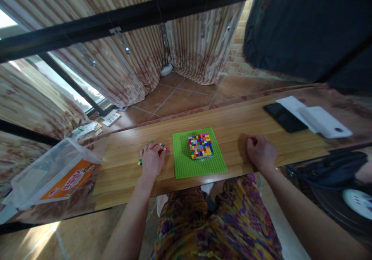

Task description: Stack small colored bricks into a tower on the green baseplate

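Note:
On the wooden board, a green studded baseplate (180,163) carries a raised square block of small multicoloured building bricks (200,145). My left hand (152,158) is left of the baseplate, over a small heap of loose bricks (163,147). Its fingers bend down, with thumb and index finger close together; whatever lies between them is too small to make out. Most of the heap is hidden under this hand. Over to the right of the baseplate, my right hand (261,152) rests on the board, fingers curled in, and nothing shows in it.
A clear plastic bin (55,174) with an orange label stands at the left end. At the right lie a black phone-like slab (285,117) and white flat items (325,121). A dark metal bar (174,10) crosses beyond the board, before curtains (197,47).

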`<state>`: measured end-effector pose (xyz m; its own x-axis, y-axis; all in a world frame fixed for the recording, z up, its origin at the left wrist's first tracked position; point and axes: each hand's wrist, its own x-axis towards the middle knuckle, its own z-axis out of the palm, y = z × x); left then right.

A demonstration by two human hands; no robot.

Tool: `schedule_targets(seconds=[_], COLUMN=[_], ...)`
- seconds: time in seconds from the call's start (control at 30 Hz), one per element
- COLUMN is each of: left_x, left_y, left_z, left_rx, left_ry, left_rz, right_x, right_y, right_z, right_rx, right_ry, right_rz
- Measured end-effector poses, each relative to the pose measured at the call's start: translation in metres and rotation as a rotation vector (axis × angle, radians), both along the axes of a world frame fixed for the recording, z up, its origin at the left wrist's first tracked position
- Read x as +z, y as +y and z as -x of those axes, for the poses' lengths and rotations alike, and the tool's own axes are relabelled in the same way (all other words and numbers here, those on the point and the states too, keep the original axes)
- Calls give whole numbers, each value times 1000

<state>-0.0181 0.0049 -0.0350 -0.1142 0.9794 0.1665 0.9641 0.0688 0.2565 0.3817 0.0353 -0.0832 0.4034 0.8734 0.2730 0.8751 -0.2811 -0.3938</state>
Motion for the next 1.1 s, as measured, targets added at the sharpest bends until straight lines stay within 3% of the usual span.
schedule_targets(seconds=[0.23,0.53,0.87,1.1], left_x=[11,32,48,51], left_y=[4,18,35,40], left_z=[-12,-63,-98,-110], left_rx=[-13,-174,-343,-433], left_ry=[-164,-467,-150,-74], left_rz=[-61,-41,-13,17], right_x=[1,0,2,1], right_y=[-1,-1,0,0], right_z=[1,1,3,3], right_rx=[8,14,0,7], right_ry=[11,8,20,30], right_rz=[-29,-27,-26,-35])
